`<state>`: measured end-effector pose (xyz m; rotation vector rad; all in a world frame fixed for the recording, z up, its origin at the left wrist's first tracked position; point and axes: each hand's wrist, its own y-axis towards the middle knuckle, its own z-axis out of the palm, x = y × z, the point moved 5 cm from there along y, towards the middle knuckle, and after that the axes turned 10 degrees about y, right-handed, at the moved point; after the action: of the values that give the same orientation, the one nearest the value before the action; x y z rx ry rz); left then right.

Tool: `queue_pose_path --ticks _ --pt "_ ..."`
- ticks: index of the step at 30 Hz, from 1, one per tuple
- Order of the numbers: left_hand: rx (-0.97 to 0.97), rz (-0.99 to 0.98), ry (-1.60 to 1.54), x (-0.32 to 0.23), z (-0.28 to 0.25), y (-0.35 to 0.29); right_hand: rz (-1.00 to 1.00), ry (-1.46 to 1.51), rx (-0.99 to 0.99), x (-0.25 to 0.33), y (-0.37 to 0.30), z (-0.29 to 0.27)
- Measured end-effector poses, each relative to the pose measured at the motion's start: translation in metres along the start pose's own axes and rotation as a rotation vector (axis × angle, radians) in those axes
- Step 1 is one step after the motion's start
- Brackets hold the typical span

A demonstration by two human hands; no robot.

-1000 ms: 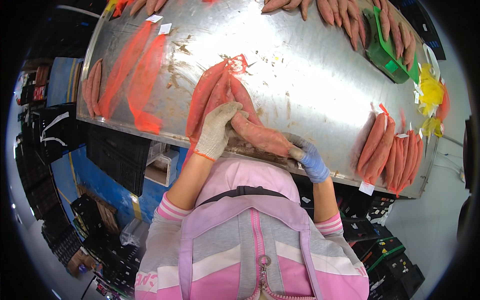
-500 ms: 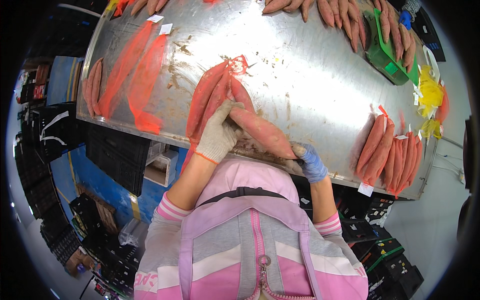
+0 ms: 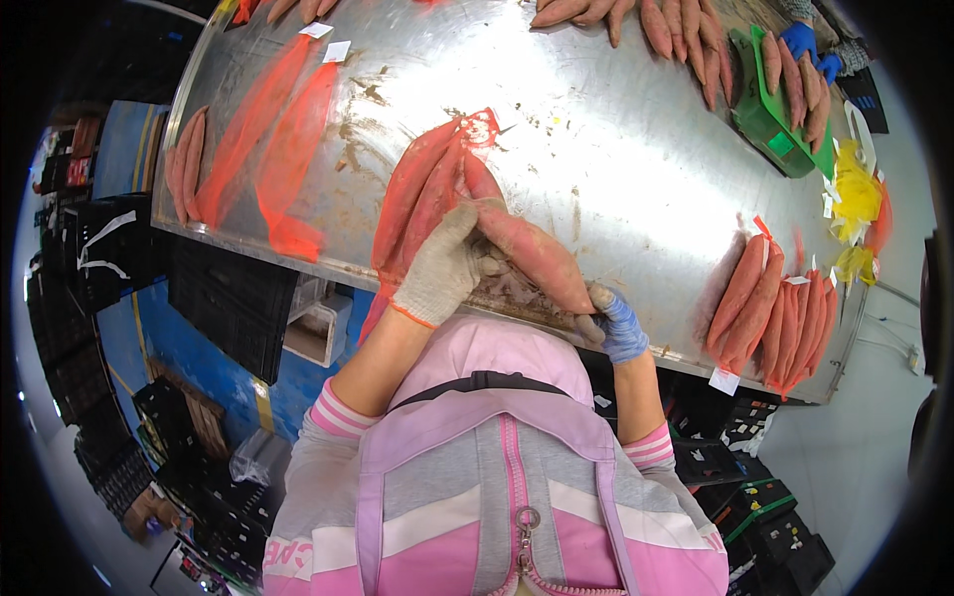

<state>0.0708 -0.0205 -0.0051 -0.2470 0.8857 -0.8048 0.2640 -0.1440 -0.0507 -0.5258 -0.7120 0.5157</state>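
A loose sweet potato [image 3: 539, 260] slants down to the right between my hands. My right hand [image 3: 618, 326], in a blue glove with greyish fingertips, grips its lower end. My left hand [image 3: 445, 263], in a whitish knit glove, is closed at the side of a red mesh bag [image 3: 479, 127] and touches the loose sweet potato's upper end. Several sweet potatoes [image 3: 422, 189] lie inside that mesh, fanned out from its gathered far end. The bag's mouth is mostly hidden by my left hand, and its loose mesh hangs over the table's near edge.
The metal table [image 3: 596, 129] carries two flat red mesh bags [image 3: 290, 169], loose sweet potatoes [image 3: 186, 164] at left, and filled bags [image 3: 747, 298] at right. A green crate [image 3: 770, 129] stands far right near a co-worker's blue-gloved hands [image 3: 798, 42]. Yellow mesh [image 3: 855, 189] hangs at the right edge.
The loose sweet potato slopes a little more steeply, and my left hand's fingers have shifted slightly right. A co-worker's second blue-gloved hand has come into view by the green crate.
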Motion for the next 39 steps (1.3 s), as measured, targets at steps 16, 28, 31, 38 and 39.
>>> queue_pose_path --ticks 16,28,31,38,39 --pt "0.074 0.126 0.662 0.001 0.009 -0.003 -0.104 -0.209 -0.070 0.010 0.004 0.001" --pt "-0.133 -0.090 0.181 0.012 -0.009 -0.002 -0.620 -0.619 -0.251 0.046 -0.009 0.026" --pt "-0.119 -0.078 0.102 0.017 -0.017 0.000 -0.540 -0.260 -0.205 0.042 -0.011 0.019" --pt "-0.143 -0.142 0.142 0.027 -0.028 0.005 -0.481 -0.164 -0.212 0.044 -0.011 0.020" --pt "-0.147 -0.145 0.148 0.027 -0.029 0.005 -0.503 -0.175 -0.222 0.045 -0.011 0.021"
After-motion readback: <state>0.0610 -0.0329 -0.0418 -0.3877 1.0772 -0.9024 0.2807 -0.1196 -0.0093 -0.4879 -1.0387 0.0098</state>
